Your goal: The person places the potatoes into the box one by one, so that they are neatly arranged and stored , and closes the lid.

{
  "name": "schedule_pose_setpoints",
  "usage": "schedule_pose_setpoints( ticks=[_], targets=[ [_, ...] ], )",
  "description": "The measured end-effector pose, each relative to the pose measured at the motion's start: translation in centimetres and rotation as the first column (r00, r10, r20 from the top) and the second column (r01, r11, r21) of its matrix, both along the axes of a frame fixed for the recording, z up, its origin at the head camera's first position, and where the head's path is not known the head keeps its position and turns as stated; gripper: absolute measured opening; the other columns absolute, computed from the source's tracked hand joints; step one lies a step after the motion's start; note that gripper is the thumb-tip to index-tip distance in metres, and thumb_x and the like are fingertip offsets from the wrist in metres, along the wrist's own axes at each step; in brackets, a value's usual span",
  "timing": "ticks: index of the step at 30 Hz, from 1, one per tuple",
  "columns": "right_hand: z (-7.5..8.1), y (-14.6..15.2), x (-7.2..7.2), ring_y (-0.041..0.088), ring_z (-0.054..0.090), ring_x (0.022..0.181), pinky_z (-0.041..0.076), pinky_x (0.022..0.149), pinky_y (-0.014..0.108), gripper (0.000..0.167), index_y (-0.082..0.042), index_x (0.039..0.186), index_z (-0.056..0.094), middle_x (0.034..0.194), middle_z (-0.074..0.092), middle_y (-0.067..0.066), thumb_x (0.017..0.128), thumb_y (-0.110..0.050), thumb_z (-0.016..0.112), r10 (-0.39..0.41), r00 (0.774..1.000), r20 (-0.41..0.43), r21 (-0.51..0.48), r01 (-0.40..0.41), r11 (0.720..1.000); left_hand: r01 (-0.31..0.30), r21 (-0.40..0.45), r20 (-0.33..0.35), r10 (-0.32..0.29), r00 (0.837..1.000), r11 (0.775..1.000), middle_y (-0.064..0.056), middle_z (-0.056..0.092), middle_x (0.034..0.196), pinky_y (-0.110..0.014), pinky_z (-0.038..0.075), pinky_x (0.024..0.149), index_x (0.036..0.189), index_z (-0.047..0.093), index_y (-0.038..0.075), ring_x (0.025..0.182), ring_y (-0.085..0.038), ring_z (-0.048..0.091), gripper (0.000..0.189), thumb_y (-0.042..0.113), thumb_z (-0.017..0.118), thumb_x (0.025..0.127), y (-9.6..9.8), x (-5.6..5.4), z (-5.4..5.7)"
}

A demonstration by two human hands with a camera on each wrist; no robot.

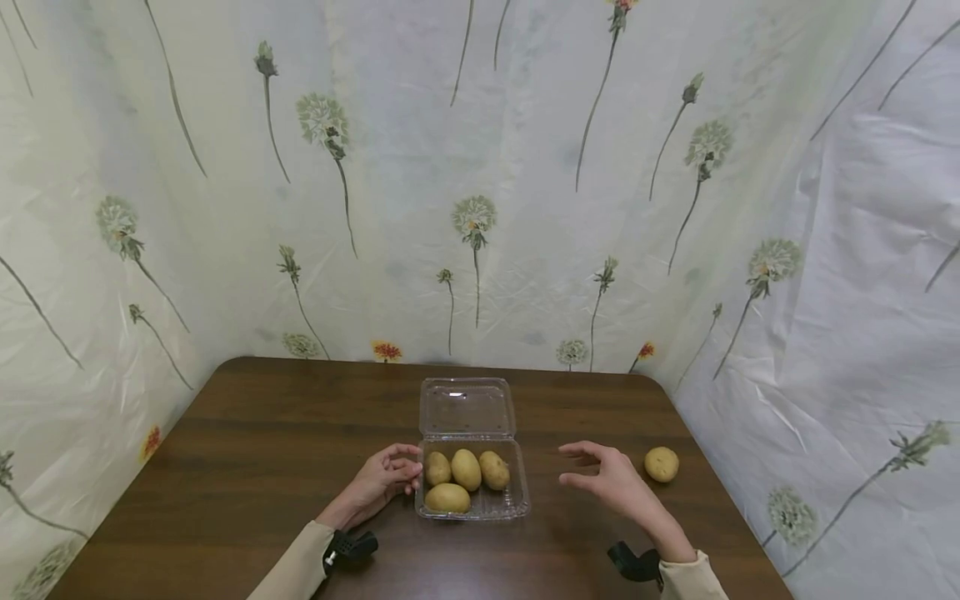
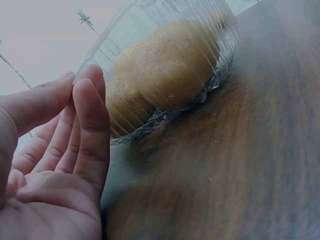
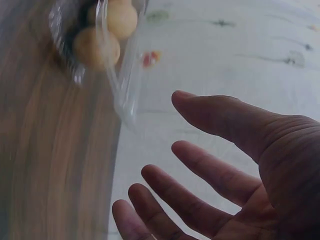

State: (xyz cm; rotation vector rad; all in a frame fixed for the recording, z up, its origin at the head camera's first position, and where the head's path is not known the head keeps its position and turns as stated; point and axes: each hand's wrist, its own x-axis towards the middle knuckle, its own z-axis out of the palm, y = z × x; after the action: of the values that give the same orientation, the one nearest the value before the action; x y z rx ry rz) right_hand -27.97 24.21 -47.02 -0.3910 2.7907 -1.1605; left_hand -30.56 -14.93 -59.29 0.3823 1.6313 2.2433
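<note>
A clear plastic clamshell container (image 1: 491,506) lies with its lid (image 1: 467,408) folded back, away from the person. Several potatoes (image 1: 466,471) sit inside it, leaving bare base at the front right. At its left edge, my left hand (image 1: 382,479) pinches the rim between thumb and fingers; the left wrist view shows the fingertips (image 2: 89,95) right at that rim, with potatoes (image 2: 175,65) behind the ribbed wall. My right hand (image 1: 611,479) hovers right of the container, fingers spread from the thumb and holding nothing. A single potato (image 1: 662,464) rests on the table beyond it.
The brown wooden table (image 1: 300,425) has its far edge against a pale curtain (image 1: 405,208) printed with dandelions, which also hangs along both sides. A dark wrist-worn camera (image 1: 352,547) sits on the left wrist, and another (image 1: 633,562) on the right.
</note>
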Motion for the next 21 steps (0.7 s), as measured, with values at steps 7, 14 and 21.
schedule_pose_setpoints(
  ticks=[7,14,21],
  targets=[
    [-0.2,2.7,-0.7,0.038,0.060,0.112,0.055,0.081,0.042,0.046,-0.014,0.120,0.065,0.124,0.064,0.014,0.081,-0.034,0.078,-0.067,0.998,-0.016,0.051,0.068,0.996,-0.008,-0.002,0.003,0.008,1.000,1.000,0.003,0.066,0.083,-0.019,0.051,0.063,0.127,0.041,-0.004,0.072,-0.008,0.063,0.038,0.005,0.059,0.095,0.0,0.0,0.0],
    [-0.6,4.7,-1.0,0.043,0.059,0.113,0.055,0.083,0.043,0.050,-0.005,0.122,0.062,0.124,0.062,0.022,0.083,-0.032,0.076,-0.072,0.997,-0.033,0.043,0.074,0.996,-0.009,-0.021,-0.009,0.009,1.000,1.000,0.003,0.065,0.082,-0.020,0.051,0.063,0.128,0.040,-0.006,0.072,-0.008,0.063,0.040,0.006,0.059,0.095,-0.1,-0.1,-0.1],
    [-0.6,6.2,-1.1,0.040,0.062,0.108,0.056,0.076,0.040,0.053,-0.003,0.121,0.063,0.121,0.065,0.022,0.083,-0.037,0.075,-0.150,0.985,-0.080,0.111,0.159,0.981,-0.004,-0.022,0.000,0.004,1.000,1.000,0.003,0.065,0.082,-0.020,0.051,0.064,0.129,0.040,-0.005,0.072,-0.008,0.063,0.040,0.007,0.059,0.095,-0.1,0.0,0.0]
  ],
)
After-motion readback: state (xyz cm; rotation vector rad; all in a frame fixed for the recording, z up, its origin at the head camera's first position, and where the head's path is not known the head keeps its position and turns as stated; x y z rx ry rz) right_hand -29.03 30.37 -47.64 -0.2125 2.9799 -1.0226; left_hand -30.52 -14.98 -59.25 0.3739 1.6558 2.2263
